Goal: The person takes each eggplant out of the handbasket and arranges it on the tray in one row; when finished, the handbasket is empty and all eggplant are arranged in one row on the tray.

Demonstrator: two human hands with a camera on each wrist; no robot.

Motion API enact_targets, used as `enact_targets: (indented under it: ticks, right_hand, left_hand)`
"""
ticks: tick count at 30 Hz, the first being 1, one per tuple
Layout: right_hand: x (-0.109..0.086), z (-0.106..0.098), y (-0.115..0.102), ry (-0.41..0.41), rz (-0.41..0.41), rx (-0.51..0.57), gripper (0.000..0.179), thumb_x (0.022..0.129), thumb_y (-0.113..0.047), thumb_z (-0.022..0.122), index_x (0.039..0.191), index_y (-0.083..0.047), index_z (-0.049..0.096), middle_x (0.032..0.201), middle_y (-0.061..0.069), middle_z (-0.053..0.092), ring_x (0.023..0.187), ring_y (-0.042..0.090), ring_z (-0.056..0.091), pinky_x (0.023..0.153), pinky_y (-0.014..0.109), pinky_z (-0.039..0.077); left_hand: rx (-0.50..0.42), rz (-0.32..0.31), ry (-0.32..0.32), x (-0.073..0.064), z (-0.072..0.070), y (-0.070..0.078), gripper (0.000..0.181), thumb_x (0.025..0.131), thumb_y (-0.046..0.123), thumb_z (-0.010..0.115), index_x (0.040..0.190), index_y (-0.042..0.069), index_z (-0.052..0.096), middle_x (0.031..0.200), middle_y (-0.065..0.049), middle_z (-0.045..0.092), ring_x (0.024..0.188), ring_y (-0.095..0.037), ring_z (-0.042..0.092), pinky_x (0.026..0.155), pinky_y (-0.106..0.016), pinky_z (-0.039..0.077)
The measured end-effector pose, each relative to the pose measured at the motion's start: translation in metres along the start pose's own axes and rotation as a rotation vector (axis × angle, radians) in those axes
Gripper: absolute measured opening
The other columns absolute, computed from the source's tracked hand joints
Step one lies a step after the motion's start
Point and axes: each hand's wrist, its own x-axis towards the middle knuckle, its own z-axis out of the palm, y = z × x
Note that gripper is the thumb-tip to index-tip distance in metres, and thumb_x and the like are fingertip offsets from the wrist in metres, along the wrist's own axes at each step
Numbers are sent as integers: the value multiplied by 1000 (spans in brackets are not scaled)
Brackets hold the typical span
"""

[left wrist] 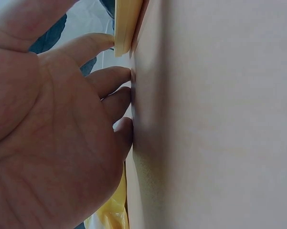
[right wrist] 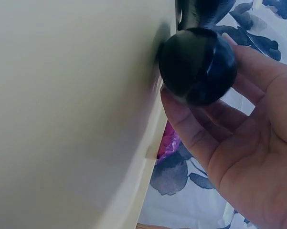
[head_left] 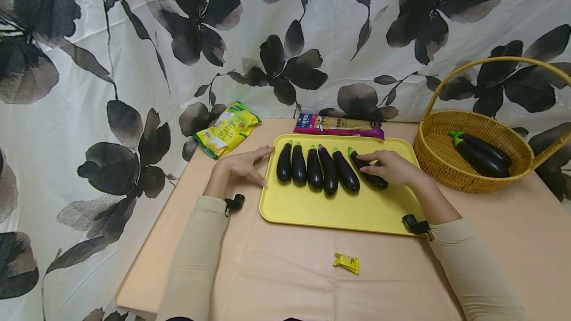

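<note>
Several dark eggplants point(head_left: 314, 171) with green stems lie side by side on a yellow tray point(head_left: 303, 207). My right hand point(head_left: 392, 166) grips the rightmost eggplant point(head_left: 372, 179), which slants on the tray with its stem toward the far left. In the right wrist view, the thumb and fingers are on either side of that eggplant's rounded end point(right wrist: 198, 67). At the tray's left edge is my left hand point(head_left: 238, 166), its fingers spread. The left wrist view shows one fingertip touching the tray rim point(left wrist: 126, 28), while the other fingers rest by the tabletop.
A wicker basket point(head_left: 473, 185) with a tall handle stands right of the tray, holding two eggplants point(head_left: 484, 155). Behind the tray lies a purple packet point(head_left: 339, 125); a yellow-green bag point(head_left: 227, 130) sits at the back left. One small yellow wrapped piece point(head_left: 346, 263) lies in front.
</note>
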Motion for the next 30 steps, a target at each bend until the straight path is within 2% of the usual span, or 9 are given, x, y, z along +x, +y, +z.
enact_targets:
  ticks: [7,12,18,22,26,30]
  right_hand:
    - [1,2,-5,-22,3,-11,50,105,-25,64,149,-3,55,146,22,61,110,27,65,95,48,52]
    - [1,4,-7,-31,9,-8,52,105,-28,64,151,-5,54,148,21,59,119,31,64,100,53,51]
    - [1,4,-7,-42,15,-12,54,105,-30,63,152,-6,52,150,21,57,119,31,65,98,51,52]
    - [1,3,-6,-40,20,-7,55,105,-32,63,153,-6,52,150,21,58,110,27,65,92,45,52]
    - [1,4,-4,-38,9,-8,56,104,-31,65,152,-6,53,148,21,59,107,26,65,89,42,52]
    - [2,5,-4,-50,7,-7,56,104,-32,65,152,-5,52,149,22,58,111,27,63,92,44,51]
  left_hand:
    - [3,-2,-2,0,0,-1,130,68,41,98,168,32,16,177,3,-1,164,-21,-8,132,-52,-2]
    - [-8,-13,5,-1,0,-1,129,67,41,98,168,34,17,177,5,-1,164,-20,-8,132,-51,-1]
    - [-11,-13,9,-1,0,-1,129,67,41,98,168,34,18,177,6,-1,163,-18,-7,133,-49,-1]
    - [-4,-8,9,-1,0,-2,129,67,41,98,168,34,17,177,6,-1,163,-19,-7,133,-50,-1]
    - [4,-5,10,-1,0,-1,130,67,42,98,168,34,17,177,6,-1,163,-19,-7,133,-50,0]
    - [11,-3,10,-1,0,-1,130,67,43,98,168,34,17,177,5,-1,163,-20,-7,133,-50,0]
